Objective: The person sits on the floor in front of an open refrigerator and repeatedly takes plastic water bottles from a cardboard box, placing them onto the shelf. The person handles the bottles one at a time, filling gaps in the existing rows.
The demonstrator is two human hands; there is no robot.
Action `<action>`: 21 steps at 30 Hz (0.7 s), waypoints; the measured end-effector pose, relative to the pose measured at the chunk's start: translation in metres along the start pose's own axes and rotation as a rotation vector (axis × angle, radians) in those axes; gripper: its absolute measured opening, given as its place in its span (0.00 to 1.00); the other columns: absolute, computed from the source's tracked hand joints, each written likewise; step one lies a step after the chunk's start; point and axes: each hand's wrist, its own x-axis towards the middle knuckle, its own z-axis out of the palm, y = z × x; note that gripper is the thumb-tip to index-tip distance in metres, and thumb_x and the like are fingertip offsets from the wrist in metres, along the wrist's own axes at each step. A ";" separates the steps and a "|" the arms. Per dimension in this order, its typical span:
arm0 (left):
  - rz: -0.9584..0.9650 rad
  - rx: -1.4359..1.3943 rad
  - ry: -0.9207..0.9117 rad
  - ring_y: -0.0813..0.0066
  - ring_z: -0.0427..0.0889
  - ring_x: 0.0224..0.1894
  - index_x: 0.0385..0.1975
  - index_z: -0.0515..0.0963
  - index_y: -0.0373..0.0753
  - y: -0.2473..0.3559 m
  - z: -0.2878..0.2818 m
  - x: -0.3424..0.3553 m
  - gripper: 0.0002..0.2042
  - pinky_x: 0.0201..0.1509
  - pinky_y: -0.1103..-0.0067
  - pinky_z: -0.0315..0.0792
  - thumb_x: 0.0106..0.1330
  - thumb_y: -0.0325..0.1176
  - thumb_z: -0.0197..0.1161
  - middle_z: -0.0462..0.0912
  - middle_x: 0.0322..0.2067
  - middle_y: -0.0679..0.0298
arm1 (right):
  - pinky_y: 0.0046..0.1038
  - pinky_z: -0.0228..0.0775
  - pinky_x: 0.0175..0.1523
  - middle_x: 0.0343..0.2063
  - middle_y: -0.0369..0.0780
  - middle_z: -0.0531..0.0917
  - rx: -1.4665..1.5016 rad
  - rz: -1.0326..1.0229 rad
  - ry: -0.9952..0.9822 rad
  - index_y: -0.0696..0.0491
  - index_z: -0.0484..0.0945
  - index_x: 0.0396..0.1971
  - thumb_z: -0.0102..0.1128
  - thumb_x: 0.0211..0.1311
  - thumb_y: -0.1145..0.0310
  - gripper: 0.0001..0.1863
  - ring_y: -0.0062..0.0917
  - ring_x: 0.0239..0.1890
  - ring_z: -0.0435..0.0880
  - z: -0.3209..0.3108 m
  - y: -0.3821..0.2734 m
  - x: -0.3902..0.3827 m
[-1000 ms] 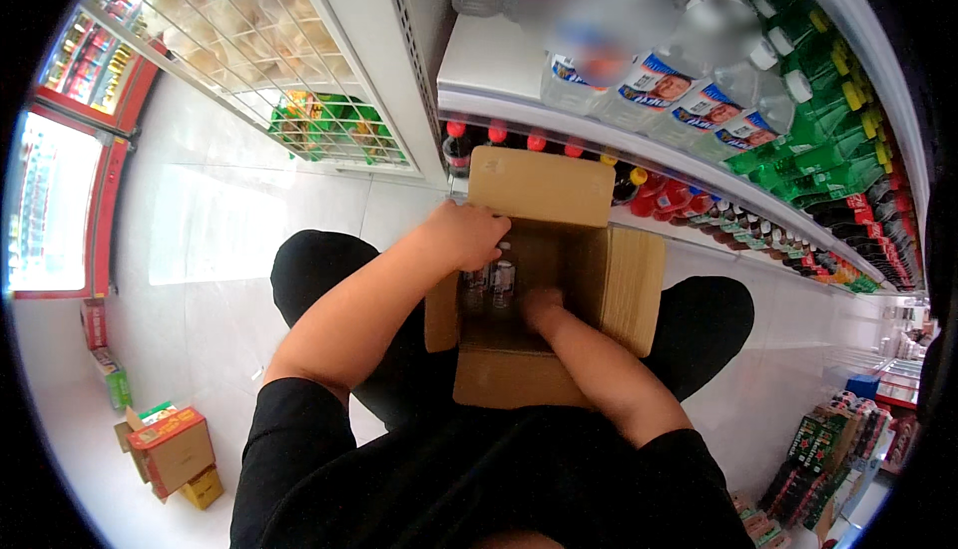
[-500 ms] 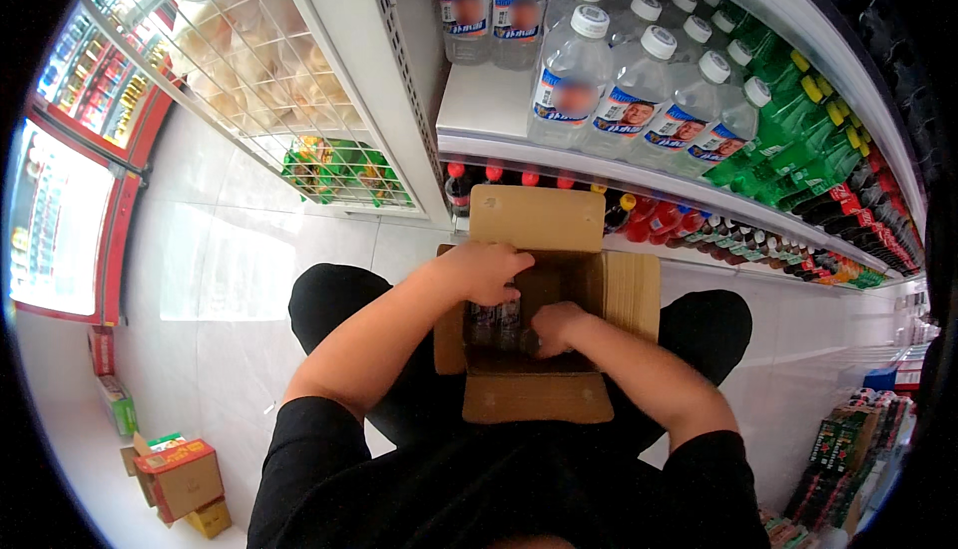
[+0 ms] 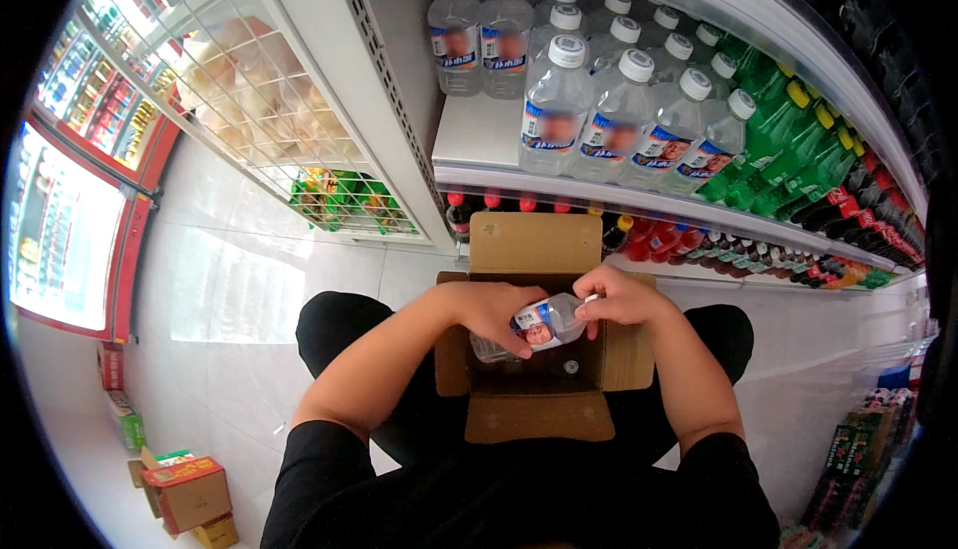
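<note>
An open brown cardboard box rests on my lap, its flaps spread out. Above the box both hands hold one clear plastic water bottle lying sideways. My left hand wraps its body and base. My right hand grips the end with the white cap. Another bottle cap shows deep inside the box. Straight ahead, a white shelf carries rows of matching clear water bottles.
Green bottles fill the shelf to the right, and red-capped dark bottles line the shelf below. A wire rack of packaged goods stands at the left. Small cardboard boxes sit on the white tiled floor at lower left.
Both hands were down inside the box; now they have come up holding a water bottle sideways above it. My head has tilted up toward the shelf.
</note>
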 end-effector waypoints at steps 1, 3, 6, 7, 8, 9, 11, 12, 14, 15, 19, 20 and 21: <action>0.030 -0.036 -0.012 0.57 0.83 0.54 0.62 0.68 0.34 0.003 -0.009 -0.003 0.40 0.58 0.67 0.74 0.52 0.46 0.80 0.82 0.52 0.49 | 0.27 0.73 0.29 0.23 0.37 0.83 0.068 -0.037 0.001 0.56 0.72 0.21 0.65 0.62 0.64 0.16 0.26 0.26 0.88 0.000 -0.001 -0.002; 0.090 -0.176 -0.025 0.62 0.81 0.53 0.62 0.69 0.32 -0.011 -0.011 -0.006 0.42 0.58 0.69 0.74 0.50 0.47 0.81 0.82 0.51 0.53 | 0.27 0.74 0.32 0.26 0.37 0.83 0.202 -0.114 -0.002 0.56 0.74 0.25 0.64 0.64 0.62 0.15 0.28 0.31 0.90 0.002 -0.006 -0.004; 0.162 -0.556 -0.051 0.72 0.77 0.53 0.65 0.67 0.31 -0.011 -0.010 -0.013 0.48 0.59 0.75 0.71 0.45 0.49 0.83 0.81 0.51 0.60 | 0.29 0.77 0.38 0.30 0.37 0.84 0.548 -0.147 0.273 0.58 0.78 0.31 0.62 0.66 0.59 0.15 0.26 0.38 0.89 0.027 -0.011 -0.007; 0.190 -0.661 -0.045 0.72 0.77 0.53 0.66 0.66 0.32 -0.012 -0.010 -0.015 0.50 0.59 0.76 0.71 0.44 0.50 0.84 0.80 0.51 0.60 | 0.29 0.77 0.39 0.31 0.37 0.85 0.650 -0.150 0.320 0.58 0.78 0.33 0.62 0.67 0.58 0.16 0.26 0.39 0.88 0.031 -0.010 -0.006; 0.218 -0.767 -0.039 0.73 0.77 0.52 0.67 0.65 0.32 -0.013 -0.011 -0.019 0.51 0.59 0.77 0.70 0.44 0.50 0.84 0.80 0.52 0.60 | 0.30 0.77 0.41 0.33 0.38 0.85 0.740 -0.136 0.287 0.58 0.79 0.35 0.62 0.67 0.58 0.16 0.26 0.40 0.88 0.031 -0.004 0.002; 0.265 -0.848 -0.004 0.81 0.77 0.44 0.65 0.66 0.33 -0.013 -0.015 -0.027 0.45 0.50 0.82 0.73 0.50 0.45 0.82 0.79 0.45 0.71 | 0.31 0.77 0.42 0.34 0.38 0.86 0.836 -0.128 0.252 0.58 0.80 0.36 0.62 0.68 0.57 0.16 0.26 0.41 0.87 0.031 0.005 0.009; 0.401 -1.040 0.275 0.83 0.78 0.43 0.66 0.66 0.34 -0.022 -0.013 -0.042 0.45 0.48 0.82 0.74 0.50 0.46 0.83 0.79 0.41 0.72 | 0.39 0.78 0.40 0.33 0.43 0.86 0.144 -0.082 0.281 0.57 0.80 0.39 0.60 0.70 0.57 0.16 0.34 0.39 0.88 0.034 0.043 0.033; 0.453 -1.083 0.417 0.82 0.79 0.43 0.66 0.66 0.35 -0.020 -0.015 -0.047 0.44 0.47 0.81 0.75 0.51 0.45 0.82 0.79 0.40 0.72 | 0.42 0.78 0.40 0.33 0.46 0.86 -0.200 -0.052 0.293 0.56 0.81 0.40 0.59 0.72 0.56 0.16 0.37 0.38 0.88 0.040 0.047 0.038; 0.540 -1.083 0.706 0.79 0.82 0.43 0.67 0.64 0.36 -0.011 -0.023 -0.057 0.43 0.46 0.78 0.79 0.54 0.42 0.82 0.80 0.38 0.71 | 0.47 0.78 0.47 0.40 0.51 0.87 -0.683 0.070 0.134 0.56 0.82 0.41 0.62 0.68 0.51 0.20 0.45 0.42 0.87 0.053 0.056 0.035; 0.487 -1.039 0.832 0.73 0.82 0.49 0.67 0.64 0.35 -0.022 -0.029 -0.063 0.41 0.52 0.72 0.78 0.57 0.40 0.80 0.81 0.44 0.66 | 0.46 0.77 0.50 0.44 0.50 0.86 -0.862 0.182 -0.026 0.55 0.81 0.46 0.60 0.68 0.50 0.22 0.46 0.46 0.86 0.063 0.053 0.036; 0.769 -0.879 0.988 0.59 0.75 0.65 0.65 0.66 0.32 0.002 -0.049 -0.056 0.35 0.69 0.60 0.70 0.62 0.37 0.76 0.77 0.60 0.52 | 0.45 0.76 0.58 0.51 0.50 0.84 -1.120 0.486 -0.462 0.51 0.78 0.59 0.56 0.69 0.45 0.29 0.45 0.56 0.82 0.086 0.077 0.044; 0.742 -0.813 1.055 0.59 0.75 0.65 0.65 0.66 0.32 0.005 -0.050 -0.057 0.35 0.69 0.61 0.69 0.62 0.37 0.76 0.77 0.61 0.52 | 0.45 0.75 0.59 0.52 0.50 0.84 -1.095 0.468 -0.439 0.50 0.78 0.60 0.56 0.69 0.46 0.29 0.45 0.57 0.81 0.088 0.085 0.047; 0.712 -0.747 1.124 0.59 0.75 0.65 0.65 0.65 0.31 0.007 -0.052 -0.059 0.35 0.70 0.62 0.69 0.62 0.36 0.76 0.76 0.62 0.52 | 0.46 0.74 0.60 0.53 0.49 0.83 -1.069 0.451 -0.420 0.50 0.77 0.61 0.56 0.69 0.46 0.29 0.45 0.58 0.80 0.091 0.087 0.048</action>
